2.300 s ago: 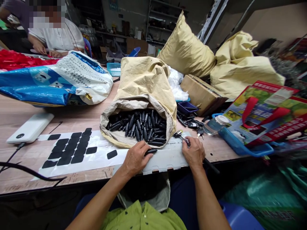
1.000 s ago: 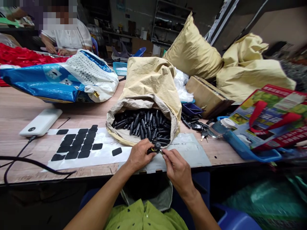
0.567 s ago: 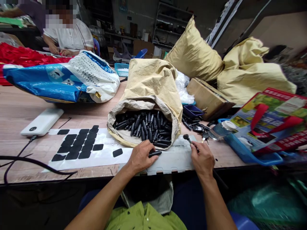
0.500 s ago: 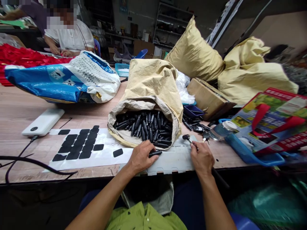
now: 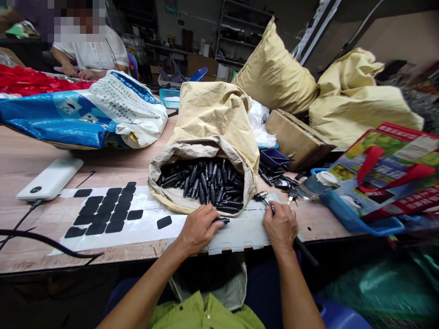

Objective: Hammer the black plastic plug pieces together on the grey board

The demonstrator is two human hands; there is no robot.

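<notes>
My left hand (image 5: 200, 230) is closed on a small black cylindrical part (image 5: 223, 220) over a grey sheet (image 5: 236, 234) at the table's front edge. My right hand (image 5: 281, 225) grips a hammer (image 5: 263, 196) with a small metal head and a long dark handle that sticks out below the hand. Just beyond both hands lies a cream cloth sack (image 5: 214, 114), its mouth open toward me, with many black cylindrical parts (image 5: 212, 180) inside. Left of my left hand, a black rounded square piece (image 5: 164, 222) lies on a white sheet (image 5: 144, 233).
A white power bank (image 5: 51, 178) with a cable sits at the left, below a blue and white bag (image 5: 85, 114). Keys (image 5: 292, 195), a clear jar (image 5: 317, 185) and a blue basket (image 5: 350, 219) are at the right. Across the table sits a person in white (image 5: 92, 50).
The view has shifted slightly, so most things sit a little further left. Both hands keep their holds; the hammer head shows at a slightly different angle.
</notes>
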